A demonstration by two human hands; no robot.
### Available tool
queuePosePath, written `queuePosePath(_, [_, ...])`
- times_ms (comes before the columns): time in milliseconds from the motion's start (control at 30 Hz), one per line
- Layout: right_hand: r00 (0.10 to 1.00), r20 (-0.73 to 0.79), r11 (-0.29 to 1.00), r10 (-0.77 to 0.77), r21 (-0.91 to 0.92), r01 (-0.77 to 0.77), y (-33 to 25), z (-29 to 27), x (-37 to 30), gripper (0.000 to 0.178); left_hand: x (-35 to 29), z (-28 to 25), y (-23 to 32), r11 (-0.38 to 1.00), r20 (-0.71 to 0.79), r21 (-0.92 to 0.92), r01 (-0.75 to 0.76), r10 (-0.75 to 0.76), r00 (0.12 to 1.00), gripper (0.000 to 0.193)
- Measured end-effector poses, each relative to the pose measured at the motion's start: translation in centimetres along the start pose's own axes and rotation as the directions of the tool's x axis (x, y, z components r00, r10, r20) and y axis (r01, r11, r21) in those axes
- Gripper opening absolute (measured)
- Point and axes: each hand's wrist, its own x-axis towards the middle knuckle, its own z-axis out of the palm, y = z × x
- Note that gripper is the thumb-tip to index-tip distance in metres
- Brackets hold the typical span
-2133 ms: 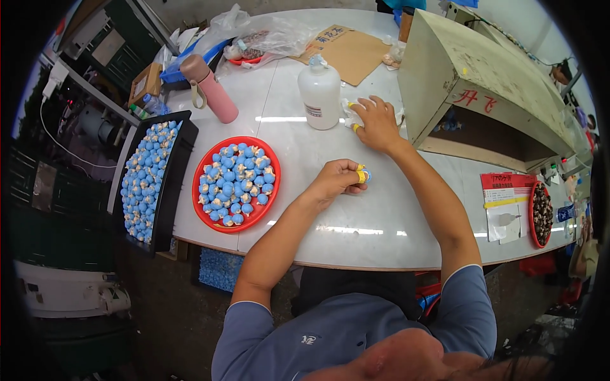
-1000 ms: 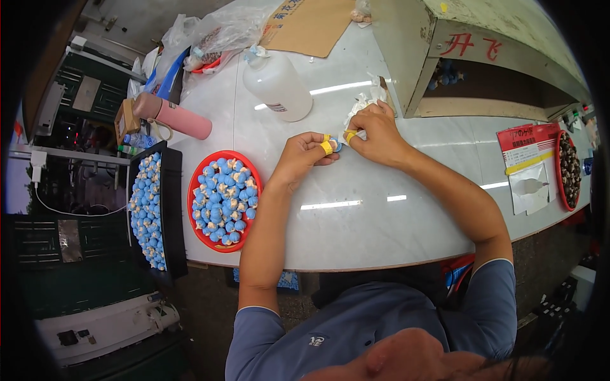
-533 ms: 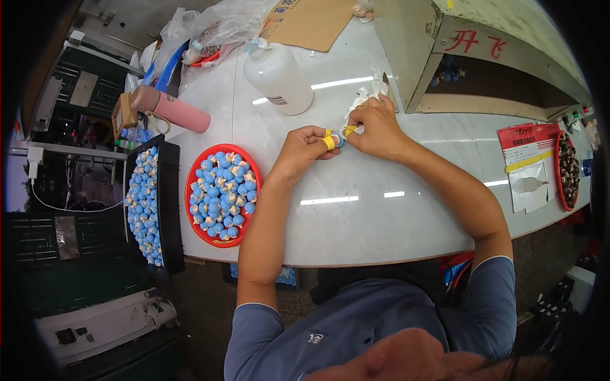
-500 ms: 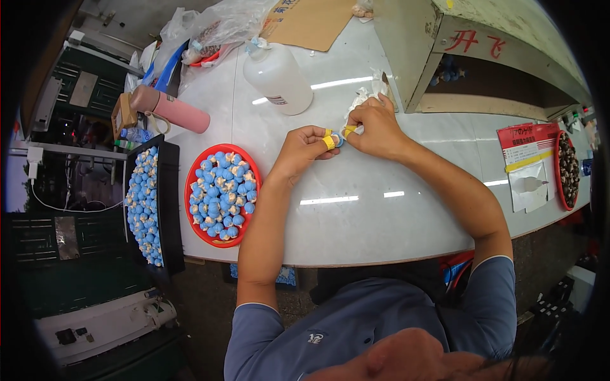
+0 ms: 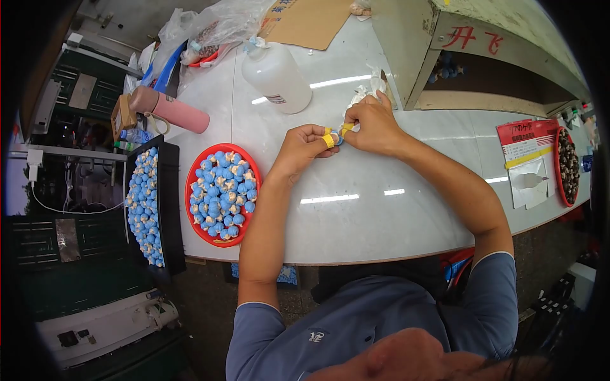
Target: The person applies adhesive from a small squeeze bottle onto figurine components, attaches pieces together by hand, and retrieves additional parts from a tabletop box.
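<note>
My left hand [image 5: 300,150] is closed in a pinch, holding a small round blue piece [image 5: 337,137] that is mostly covered by the fingers. Right beside it, my right hand [image 5: 375,129] has its fingertips pinched together at the piece's edge; what they hold, if anything, is hidden. Yellow wraps [image 5: 328,140] cover fingertips on both hands. Crumpled white tissue [image 5: 359,96] lies just beyond my right hand. Near my left forearm, a red round tray [image 5: 192,223] holds many small blue-and-cream figures [image 5: 222,190].
A black bin [image 5: 170,209] of similar blue pieces stands at the far left. Beyond the hands are a white plastic bottle [image 5: 276,79] and a pink flask [image 5: 181,114]. A metal cabinet [image 5: 413,57] rises at back right. Far right are a red-and-white packet [image 5: 524,143] and a red basket [image 5: 562,190].
My right fingertips have shifted slightly relative to the blue piece, and the pale bit seen between the hands is now less visible. The left hand keeps its pinch in nearly the same place.
</note>
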Motion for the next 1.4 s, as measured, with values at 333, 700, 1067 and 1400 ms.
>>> queuePosePath(333, [0.999,0.046,0.999,0.027,-0.046,-0.025,-0.6,-0.4,0.2,0.021,-0.2,0.1,0.4,1.0,0.01,-0.002,0.001,-0.001,1.0,0.021])
queuePosePath(700, [1.0,0.014,1.0,0.026,0.007,-0.026,-0.2,-0.2,0.2,0.017,-0.1,0.0,0.1,1.0,0.007,-0.011,-0.006,0.006,1.0,0.021])
queuePosePath(1067, [0.997,-0.06,0.951,0.054,0.307,-0.033,1.5,-0.7,0.0,0.017,-0.3,-0.3,0.0,0.998,-0.015,-0.054,-0.018,0.017,1.0,0.022])
queuePosePath(1400, [0.96,-0.264,0.926,-0.088,0.334,0.177,2.5,-1.3,-1.2,0.027,-0.4,-0.9,-0.3,0.993,-0.053,-0.121,-0.002,-0.005,0.999,0.023])
